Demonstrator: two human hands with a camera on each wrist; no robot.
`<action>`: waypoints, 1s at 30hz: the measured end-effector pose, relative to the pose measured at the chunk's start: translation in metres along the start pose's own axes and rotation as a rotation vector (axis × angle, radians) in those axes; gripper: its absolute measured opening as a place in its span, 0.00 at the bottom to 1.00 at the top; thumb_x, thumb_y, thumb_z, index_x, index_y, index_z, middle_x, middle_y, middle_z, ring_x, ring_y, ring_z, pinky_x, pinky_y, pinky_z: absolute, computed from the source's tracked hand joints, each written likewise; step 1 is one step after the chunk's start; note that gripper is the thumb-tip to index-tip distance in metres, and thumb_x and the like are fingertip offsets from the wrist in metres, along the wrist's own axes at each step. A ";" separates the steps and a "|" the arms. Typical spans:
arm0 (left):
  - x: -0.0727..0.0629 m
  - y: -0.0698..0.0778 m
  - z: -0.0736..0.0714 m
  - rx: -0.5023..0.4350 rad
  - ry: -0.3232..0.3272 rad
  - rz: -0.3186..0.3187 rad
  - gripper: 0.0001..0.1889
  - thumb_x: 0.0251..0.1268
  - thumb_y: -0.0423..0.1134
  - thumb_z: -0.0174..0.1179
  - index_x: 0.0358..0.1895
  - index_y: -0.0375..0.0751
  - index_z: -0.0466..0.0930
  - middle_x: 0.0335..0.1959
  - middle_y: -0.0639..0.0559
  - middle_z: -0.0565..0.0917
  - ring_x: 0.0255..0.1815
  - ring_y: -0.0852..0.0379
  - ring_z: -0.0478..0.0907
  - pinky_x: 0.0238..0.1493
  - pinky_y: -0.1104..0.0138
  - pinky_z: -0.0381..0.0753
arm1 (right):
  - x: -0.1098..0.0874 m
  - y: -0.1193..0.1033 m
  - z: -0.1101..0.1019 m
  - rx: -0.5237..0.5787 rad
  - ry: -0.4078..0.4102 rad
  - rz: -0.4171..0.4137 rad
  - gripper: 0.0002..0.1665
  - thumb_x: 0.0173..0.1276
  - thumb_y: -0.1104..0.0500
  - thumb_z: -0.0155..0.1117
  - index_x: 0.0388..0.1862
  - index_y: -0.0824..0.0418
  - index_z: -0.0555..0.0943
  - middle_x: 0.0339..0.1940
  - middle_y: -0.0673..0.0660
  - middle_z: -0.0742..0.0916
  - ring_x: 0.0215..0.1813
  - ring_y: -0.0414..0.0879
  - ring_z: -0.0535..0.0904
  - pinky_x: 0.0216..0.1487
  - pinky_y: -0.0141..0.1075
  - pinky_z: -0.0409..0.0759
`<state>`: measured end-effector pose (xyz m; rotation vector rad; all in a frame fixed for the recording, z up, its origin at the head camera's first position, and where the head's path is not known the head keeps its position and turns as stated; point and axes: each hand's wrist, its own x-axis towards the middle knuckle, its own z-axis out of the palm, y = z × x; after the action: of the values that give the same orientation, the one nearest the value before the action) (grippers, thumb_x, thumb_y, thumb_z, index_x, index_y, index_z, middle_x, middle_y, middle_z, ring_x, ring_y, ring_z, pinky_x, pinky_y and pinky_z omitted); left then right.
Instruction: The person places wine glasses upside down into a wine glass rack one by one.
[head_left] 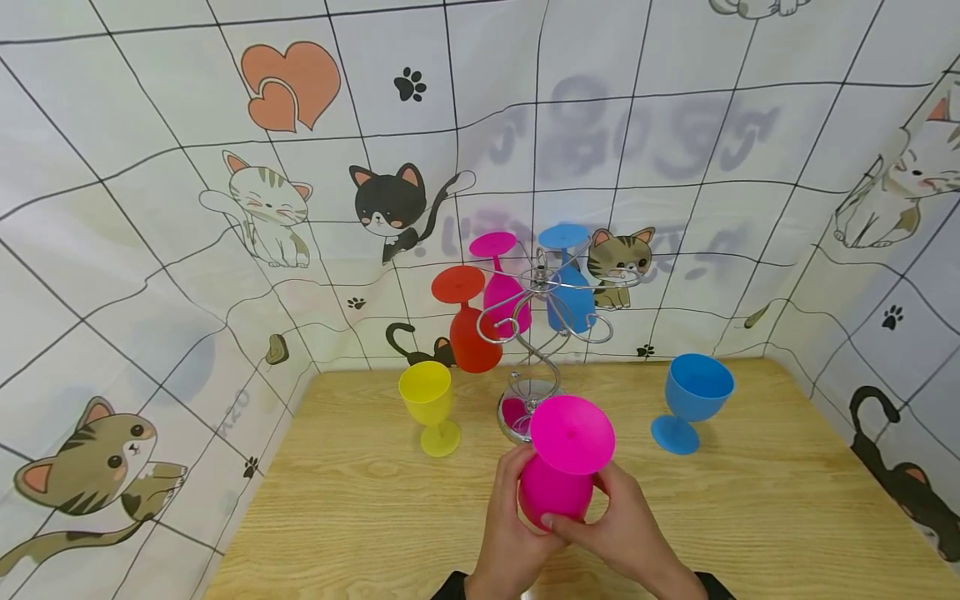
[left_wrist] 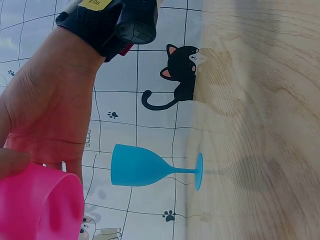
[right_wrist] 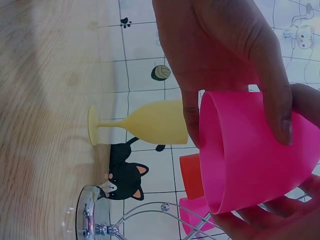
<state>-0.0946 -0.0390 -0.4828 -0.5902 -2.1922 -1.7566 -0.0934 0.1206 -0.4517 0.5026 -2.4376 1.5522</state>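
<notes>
A bright pink plastic goblet (head_left: pixel 555 493) is held upside down near the front of the table, its round foot tilted up toward me and its open rim facing down. On one side of the bowl my left hand (head_left: pixel 513 525) grips it. From the other side my right hand (head_left: pixel 633 527) holds the same bowl, its thumb pressed along the wall, as the right wrist view also shows on the pink bowl (right_wrist: pixel 270 150). Just beyond the hands stands a curled metal goblet rack (head_left: pixel 542 354), with a red goblet (head_left: pixel 476 337), another pink goblet (head_left: pixel 507 302) and a blue goblet (head_left: pixel 570 298) hanging upside down.
Upright on the wooden table (head_left: pixel 360 517) stand a yellow goblet (head_left: pixel 427 400) left of the rack and a second blue goblet (head_left: pixel 697 392) to its right. Behind the table's back edge hangs a white cat-print sheet (head_left: pixel 495 158), which also covers both sides.
</notes>
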 end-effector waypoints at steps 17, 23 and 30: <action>0.000 -0.003 -0.008 0.056 -0.079 0.043 0.44 0.56 0.47 0.71 0.73 0.58 0.54 0.69 0.56 0.64 0.68 0.55 0.67 0.63 0.57 0.78 | 0.001 0.000 0.001 -0.039 0.027 0.064 0.45 0.44 0.49 0.84 0.62 0.41 0.72 0.56 0.39 0.82 0.55 0.41 0.80 0.50 0.33 0.83; 0.000 -0.011 -0.021 0.124 -0.106 0.147 0.47 0.56 0.44 0.69 0.76 0.50 0.50 0.75 0.52 0.59 0.74 0.53 0.60 0.67 0.45 0.72 | 0.004 -0.004 -0.009 -0.088 0.036 0.031 0.44 0.45 0.48 0.83 0.62 0.43 0.72 0.55 0.42 0.83 0.54 0.43 0.81 0.47 0.32 0.84; 0.004 -0.016 -0.038 0.209 -0.067 0.174 0.43 0.59 0.43 0.62 0.77 0.51 0.50 0.78 0.52 0.56 0.77 0.53 0.57 0.65 0.41 0.72 | 0.008 -0.005 -0.027 -0.140 0.033 -0.028 0.43 0.48 0.50 0.82 0.63 0.42 0.72 0.56 0.42 0.83 0.54 0.35 0.78 0.46 0.32 0.84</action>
<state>-0.1068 -0.0783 -0.4862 -0.7723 -2.2557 -1.4203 -0.0994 0.1420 -0.4333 0.4788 -2.4809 1.3565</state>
